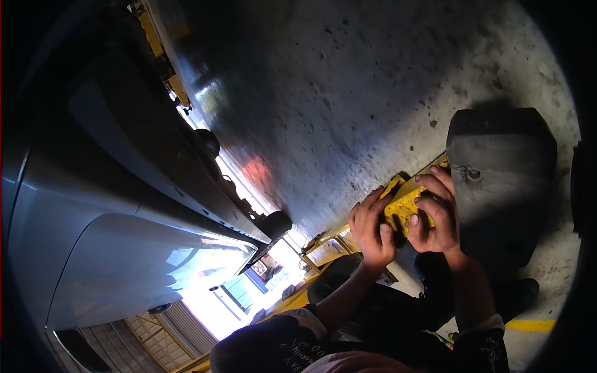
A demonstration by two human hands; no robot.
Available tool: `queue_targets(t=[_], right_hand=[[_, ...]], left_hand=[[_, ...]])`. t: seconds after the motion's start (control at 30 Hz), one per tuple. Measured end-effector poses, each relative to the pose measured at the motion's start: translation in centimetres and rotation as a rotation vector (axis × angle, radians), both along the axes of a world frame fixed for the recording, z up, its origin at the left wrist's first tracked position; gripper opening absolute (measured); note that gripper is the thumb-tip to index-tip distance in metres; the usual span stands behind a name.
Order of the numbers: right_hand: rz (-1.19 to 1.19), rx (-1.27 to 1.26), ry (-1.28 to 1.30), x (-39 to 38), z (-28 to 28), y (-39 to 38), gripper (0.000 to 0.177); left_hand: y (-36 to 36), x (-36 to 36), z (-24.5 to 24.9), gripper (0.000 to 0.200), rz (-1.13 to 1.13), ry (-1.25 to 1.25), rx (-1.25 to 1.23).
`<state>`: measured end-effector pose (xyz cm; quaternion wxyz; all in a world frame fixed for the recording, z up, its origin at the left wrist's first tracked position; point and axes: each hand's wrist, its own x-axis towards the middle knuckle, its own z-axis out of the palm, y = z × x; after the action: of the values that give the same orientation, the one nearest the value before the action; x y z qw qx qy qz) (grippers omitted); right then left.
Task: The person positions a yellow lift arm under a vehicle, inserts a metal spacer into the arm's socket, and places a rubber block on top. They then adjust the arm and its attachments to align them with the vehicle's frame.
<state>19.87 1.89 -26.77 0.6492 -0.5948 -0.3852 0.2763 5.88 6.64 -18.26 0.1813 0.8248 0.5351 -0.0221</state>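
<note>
Yellow paint, chipped and blotched black, on the yellow piece (401,208) gripped between both hands, just beside the black block (504,180) and over the stained concrete floor (348,93). Looks like painted metal, perhaps the end of a lift arm running down-left behind the wrists. Judged stiff and heavy, unlikely to give or break, with worn edges and grime, so possibly slick. Best taken as held now: one hand on each side, thumbs over the near face, fingers wrapped behind.

Left hand (372,231): curled nearly closed round the left edge, thumb laid on the front, fingers tucked over the top. Right hand (437,221): likewise closed on the right edge, fingertips hooked over the upper rim, knuckles touching or almost touching the black block; cannot tell which.

Black block: dark, rubbery-looking, bulky, probably heavy too. Grey car body (124,236) well apart, on the left of the view, with a bright doorway beyond. Yellow line (528,324) on the floor near the right forearm.
</note>
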Motion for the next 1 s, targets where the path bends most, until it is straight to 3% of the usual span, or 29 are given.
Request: queue_targets(t=[0.17,0.23,0.27,0.3,0.37,0.4,0.5,0.53,0.63,1.0], right_hand=[[0.055,0.009,0.042,0.0,-0.9,-0.5,0.02],[0.048,0.176,-0.228,0.8,-2.0,0.1,0.02],[0.099,-0.016,-0.041,0.4,-1.0,-0.8,0.018],[0.107,-0.014,-0.039,0.7,-1.6,-0.4,0.018],[0.044,0.198,-0.638,2.1,-3.1,0.3,0.018],[0.148,-0.004,-0.219,2.0,-1.2,-0.4,0.018],[0.214,-0.158,-0.157,2.3,0.1,-0.6,0.017],[0.12,-0.084,-0.101,1.4,0.0,-0.2,0.017],[0.031,-0.047,-0.097,0.5,-0.4,-0.2,0.018],[0.109,-0.134,-0.202,1.8,-0.3,-0.6,0.016]], left_hand=[[-0.3,-0.4,0.1,0.057,0.019,0.022,-0.015],[-0.1,-0.5,-0.2,0.056,0.009,0.0,-0.017],[0.0,-0.6,-0.2,0.058,0.005,-0.004,-0.025],[0.0,-0.7,-0.1,0.058,0.013,-0.002,-0.023],[0.1,-0.7,-0.2,0.059,-0.001,0.002,-0.02],[0.2,-0.7,-0.3,0.058,-0.001,-0.009,-0.018],[0.2,-0.8,-0.1,0.058,-0.001,0.01,-0.032],[0.3,-0.6,-0.1,0.058,0.004,0.008,-0.032],[0.2,-0.8,-0.1,0.058,0.016,-0.003,-0.04],[0.1,-0.6,-0.1,0.062,0.022,0.041,-0.043]])
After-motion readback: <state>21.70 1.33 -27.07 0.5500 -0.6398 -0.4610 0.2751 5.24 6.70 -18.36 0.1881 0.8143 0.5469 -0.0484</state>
